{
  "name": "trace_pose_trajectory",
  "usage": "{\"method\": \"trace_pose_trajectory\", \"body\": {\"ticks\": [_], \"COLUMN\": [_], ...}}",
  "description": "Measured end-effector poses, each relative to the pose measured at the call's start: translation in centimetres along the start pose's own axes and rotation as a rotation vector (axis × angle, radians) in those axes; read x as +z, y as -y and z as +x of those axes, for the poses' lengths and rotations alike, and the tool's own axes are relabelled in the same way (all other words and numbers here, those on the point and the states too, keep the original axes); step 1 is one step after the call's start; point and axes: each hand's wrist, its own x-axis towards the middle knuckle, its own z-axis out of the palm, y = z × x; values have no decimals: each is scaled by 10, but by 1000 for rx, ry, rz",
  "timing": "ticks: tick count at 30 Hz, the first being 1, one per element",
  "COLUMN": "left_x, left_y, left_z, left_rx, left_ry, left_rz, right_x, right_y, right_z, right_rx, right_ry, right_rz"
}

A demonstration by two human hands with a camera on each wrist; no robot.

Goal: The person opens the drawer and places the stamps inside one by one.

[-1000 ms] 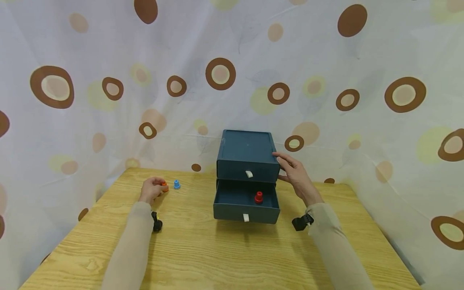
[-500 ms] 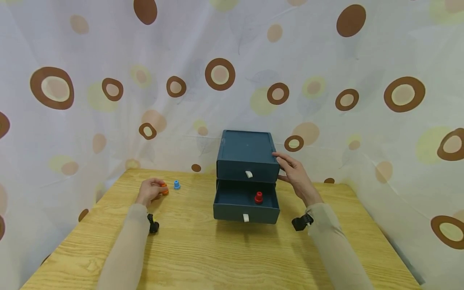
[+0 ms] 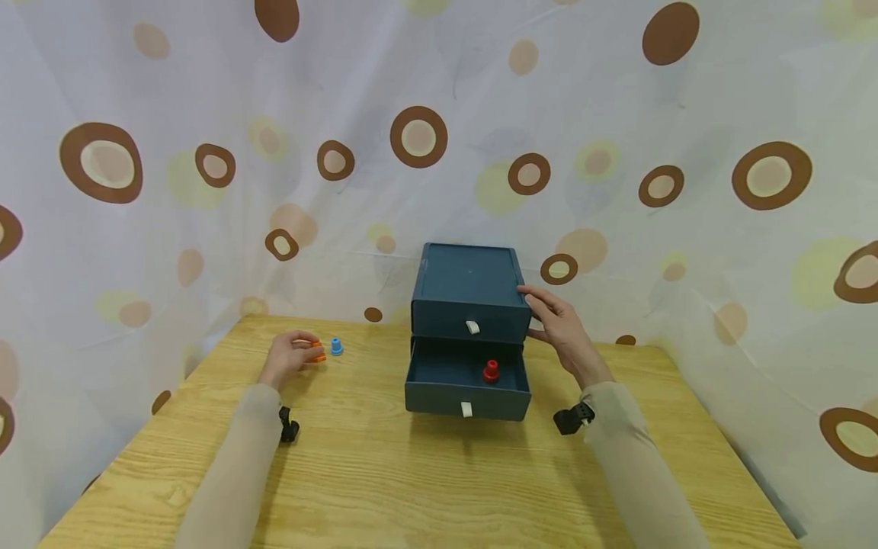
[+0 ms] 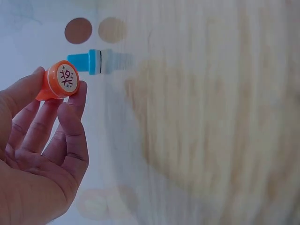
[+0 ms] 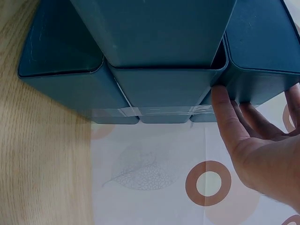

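Observation:
At the left of the table, my left hand [image 3: 290, 358] pinches an orange stamp [image 4: 61, 80] between thumb and fingers. In the left wrist view its round white face with a dark printed mark is turned toward the camera. Just beyond it a blue stamp [image 3: 337, 347] stands on the table. My right hand [image 3: 564, 333] touches the right side of a dark blue drawer cabinet [image 3: 469, 274], one fingertip at the top edge. The right wrist view shows its fingers [image 5: 228, 119] fairly straight along the upper unit. A red stamp [image 3: 491, 371] stands inside the pulled-out drawer [image 3: 468, 401].
The upper drawer [image 3: 446, 319] is closed and has a white pull tab [image 3: 472, 327]. Clear tape [image 5: 154, 110] runs across the stacked units. Behind the wooden table [image 3: 384, 473] hangs a white sheet [image 3: 384, 61] with brown circles.
My left hand has shifted slightly and tipped, and less of the orange stamp shows between its fingers. The right hand keeps its place on the cabinet, and the drawer has not moved.

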Motion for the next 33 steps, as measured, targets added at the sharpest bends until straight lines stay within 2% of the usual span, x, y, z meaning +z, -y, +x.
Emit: {"method": "trace_pose_trajectory", "body": {"ticks": [5,16,23,33], "left_x": [3,4,6,14], "left_y": [-4,-11,-20,-29], "left_z": [-4,-4,-4,-3], "left_rx": [43,109,130,217], "left_ry": [30,10,-33,-88], "left_rz": [33,56,-27,-81], "right_x": [0,0,0,-1], "right_y": [-1,1,1,-1], "right_z": [1,1,0,0], "right_rx": [1,-3,-3,-4], "right_ry": [0,9,7,9], "right_rz": [-3,-4,0,-1]}}
